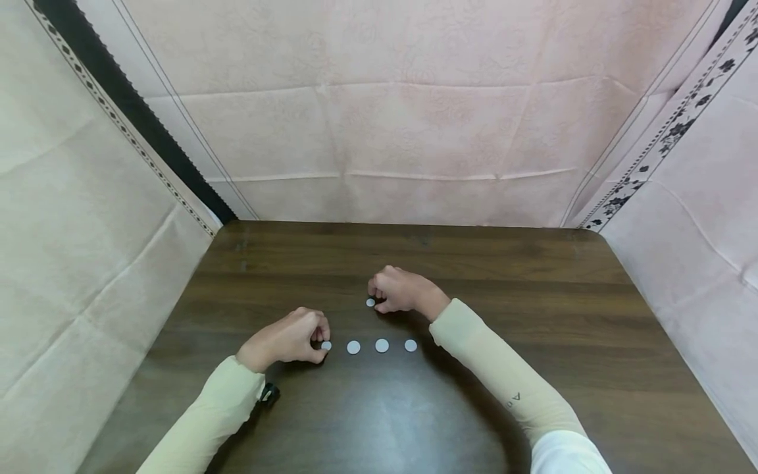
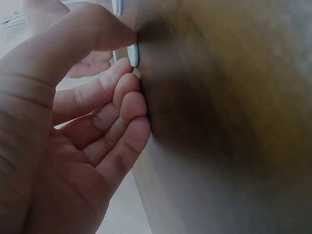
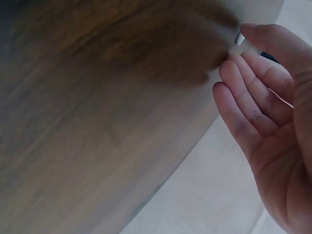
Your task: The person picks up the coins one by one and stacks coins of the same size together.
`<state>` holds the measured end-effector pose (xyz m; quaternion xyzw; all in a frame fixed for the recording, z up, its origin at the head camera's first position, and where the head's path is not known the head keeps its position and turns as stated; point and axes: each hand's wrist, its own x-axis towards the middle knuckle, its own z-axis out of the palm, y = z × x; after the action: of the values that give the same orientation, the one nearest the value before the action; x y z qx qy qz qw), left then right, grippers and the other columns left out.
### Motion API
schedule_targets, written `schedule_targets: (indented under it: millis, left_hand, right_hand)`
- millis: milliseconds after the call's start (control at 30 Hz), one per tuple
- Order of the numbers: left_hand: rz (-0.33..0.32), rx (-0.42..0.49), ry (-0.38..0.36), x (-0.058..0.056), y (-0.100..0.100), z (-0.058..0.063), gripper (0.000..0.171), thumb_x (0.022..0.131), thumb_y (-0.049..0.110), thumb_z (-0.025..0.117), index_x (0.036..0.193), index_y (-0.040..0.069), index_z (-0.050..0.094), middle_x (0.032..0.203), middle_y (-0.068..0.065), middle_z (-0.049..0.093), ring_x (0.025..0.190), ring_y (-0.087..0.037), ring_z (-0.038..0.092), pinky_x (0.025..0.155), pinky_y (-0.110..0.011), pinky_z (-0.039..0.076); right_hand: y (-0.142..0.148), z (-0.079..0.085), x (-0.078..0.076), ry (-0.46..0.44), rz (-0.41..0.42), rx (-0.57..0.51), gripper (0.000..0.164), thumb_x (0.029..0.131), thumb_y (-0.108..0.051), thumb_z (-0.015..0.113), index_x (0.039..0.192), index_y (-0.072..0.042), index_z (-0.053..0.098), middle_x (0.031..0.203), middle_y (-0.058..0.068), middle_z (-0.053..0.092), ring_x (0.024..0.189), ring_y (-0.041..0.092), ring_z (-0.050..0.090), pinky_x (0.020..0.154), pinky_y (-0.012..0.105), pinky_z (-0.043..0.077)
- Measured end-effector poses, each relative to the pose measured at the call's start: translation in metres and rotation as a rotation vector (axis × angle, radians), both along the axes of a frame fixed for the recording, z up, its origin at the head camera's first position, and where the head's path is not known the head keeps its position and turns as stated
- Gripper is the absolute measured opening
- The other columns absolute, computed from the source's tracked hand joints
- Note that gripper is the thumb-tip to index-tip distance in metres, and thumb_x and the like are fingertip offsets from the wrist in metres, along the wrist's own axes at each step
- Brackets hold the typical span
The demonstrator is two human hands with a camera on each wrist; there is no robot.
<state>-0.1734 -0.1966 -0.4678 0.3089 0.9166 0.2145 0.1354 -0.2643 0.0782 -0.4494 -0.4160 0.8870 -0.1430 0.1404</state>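
My left hand [image 1: 293,337] rests low on the brown table and pinches a small round white disc [image 1: 326,345] between thumb and index finger. In the left wrist view that disc [image 2: 133,54] lies flat at the table surface, the other fingers curled beside it. Farther back and to the right, my right hand [image 1: 405,289] pinches another white disc [image 1: 370,302] by its edges. Only a sliver of this disc [image 3: 239,38] shows in the right wrist view. Three more discs, a left one [image 1: 353,347], a middle one [image 1: 381,345] and a right one [image 1: 410,345], continue the left hand's row.
The dark wooden table [image 1: 503,263] has its far edge against a hanging pale cloth [image 1: 414,151]. More cloth hangs along the left [image 1: 77,250] and right sides [image 1: 699,276]. A black band [image 1: 142,112] runs down the left corner.
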Motion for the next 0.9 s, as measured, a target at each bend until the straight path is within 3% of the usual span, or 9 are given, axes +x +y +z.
schedule_targets:
  millis: [200,433,667,900]
  left_hand:
    - [-0.002,-0.001,0.000,-0.001,0.000,0.000,0.015,0.085,0.015,0.084,0.085,0.015,0.070,0.082,0.006,0.061,0.075,-0.006,0.054,0.068,-0.022,0.050]
    - [0.008,-0.003,-0.008,0.001,-0.001,0.001,0.015,0.084,0.015,0.084,0.084,0.014,0.069,0.083,0.005,0.061,0.076,-0.008,0.055,0.069,-0.022,0.050]
    - [0.016,0.006,-0.002,0.003,0.000,0.002,0.013,0.084,0.014,0.083,0.085,0.013,0.070,0.083,0.004,0.061,0.076,-0.009,0.054,0.069,-0.022,0.050]
    - [0.023,0.008,0.025,0.006,0.000,0.000,0.012,0.086,0.014,0.083,0.088,0.013,0.072,0.083,0.006,0.062,0.076,-0.007,0.056,0.070,-0.021,0.051]
  right_hand:
    - [-0.006,0.000,-0.004,0.039,0.068,0.028,0.014,0.094,-0.013,0.080,0.104,-0.004,0.078,0.086,0.003,0.075,0.076,0.006,0.066,0.075,0.025,0.057]
    - [-0.017,0.005,-0.007,0.035,0.110,0.069,0.005,0.092,-0.012,0.082,0.090,-0.007,0.082,0.079,0.001,0.075,0.060,0.004,0.057,0.063,0.021,0.051]
    - [-0.027,0.010,-0.012,0.008,0.120,0.134,0.022,0.094,-0.010,0.079,0.073,-0.004,0.079,0.059,-0.005,0.053,0.050,0.006,0.045,0.055,0.021,0.041]
    - [-0.032,0.008,-0.015,0.045,0.064,0.192,0.027,0.089,-0.012,0.078,0.063,-0.014,0.069,0.057,-0.010,0.051,0.051,0.005,0.046,0.052,0.022,0.040]
